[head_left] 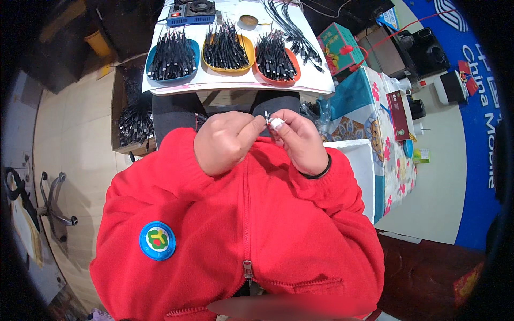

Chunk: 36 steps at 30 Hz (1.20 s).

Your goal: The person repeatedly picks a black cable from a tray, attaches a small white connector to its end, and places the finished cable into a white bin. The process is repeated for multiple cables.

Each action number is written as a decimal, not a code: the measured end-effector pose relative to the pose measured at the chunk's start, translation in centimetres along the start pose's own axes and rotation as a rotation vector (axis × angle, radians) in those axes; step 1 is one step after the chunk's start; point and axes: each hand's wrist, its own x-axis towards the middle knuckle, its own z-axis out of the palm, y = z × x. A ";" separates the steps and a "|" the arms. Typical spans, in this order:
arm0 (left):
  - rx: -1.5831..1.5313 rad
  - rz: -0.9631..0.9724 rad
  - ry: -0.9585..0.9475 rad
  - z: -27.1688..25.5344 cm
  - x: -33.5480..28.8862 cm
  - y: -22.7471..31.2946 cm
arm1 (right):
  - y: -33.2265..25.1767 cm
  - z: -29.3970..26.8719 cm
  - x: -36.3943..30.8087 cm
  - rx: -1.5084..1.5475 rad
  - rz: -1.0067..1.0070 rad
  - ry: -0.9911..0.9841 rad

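Small white connector [276,123] pinched in right hand [300,142], left hand [225,142] closed on its metal tip [266,114], mid-assembly; careful alignment judged necessary next

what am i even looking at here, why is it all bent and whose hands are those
This is one picture from a wide fisheye camera worn on a person's head, looking down, so straight edges bend near the rim. There is no machine: the red fleece jacket and both hands belong to the wearer. The left hand and the right hand meet in front of the chest, pinching a small white piece with a thin metal tip between the fingertips; what exactly it is, is too small to tell. Beyond them is a white table with three trays of black cables: blue, yellow and orange. More loose cables and a blue box-like device lie at the far edge.
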 end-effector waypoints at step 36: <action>-1.175 -0.692 -0.275 -1.3 0.1 -1.4 | -1.0 -1.4 0.8 -0.772 -0.842 -0.045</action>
